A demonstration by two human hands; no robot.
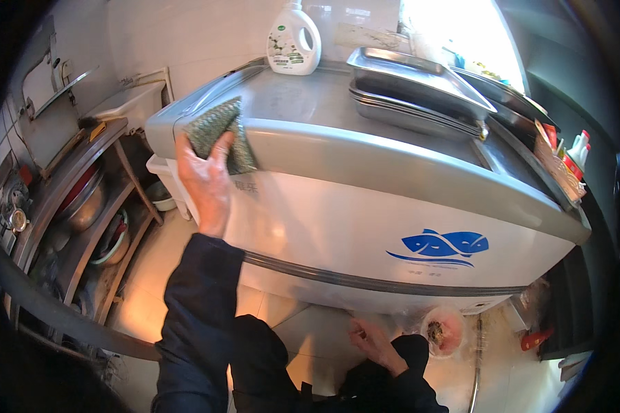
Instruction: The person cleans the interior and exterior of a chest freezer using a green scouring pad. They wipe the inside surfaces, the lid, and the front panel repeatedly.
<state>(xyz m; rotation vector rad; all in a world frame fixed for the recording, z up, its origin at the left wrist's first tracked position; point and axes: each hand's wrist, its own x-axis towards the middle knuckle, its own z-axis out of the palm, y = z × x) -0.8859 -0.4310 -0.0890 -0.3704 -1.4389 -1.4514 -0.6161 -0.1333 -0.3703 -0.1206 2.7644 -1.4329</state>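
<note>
My left hand (206, 180) grips a grey-green scouring cloth (214, 129) at the left end of a white chest freezer (341, 222). Part of the cloth lies against the freezer's grey upper edge, near its front left corner. Low in front of the freezer, my right hand (374, 343) hangs with its fingers curled; whether anything is in them cannot be told. A white detergent bottle (293, 46) stands upright at the back of the freezer top. Right of it sits a stack of metal trays (418, 88).
A metal shelf unit (72, 170) with bowls stands at the left, near a white sink (134, 103). Bottles and a basket (555, 165) are beyond the freezer's right end. A bucket (444, 330) lined with clear plastic stands on the floor beside my right arm.
</note>
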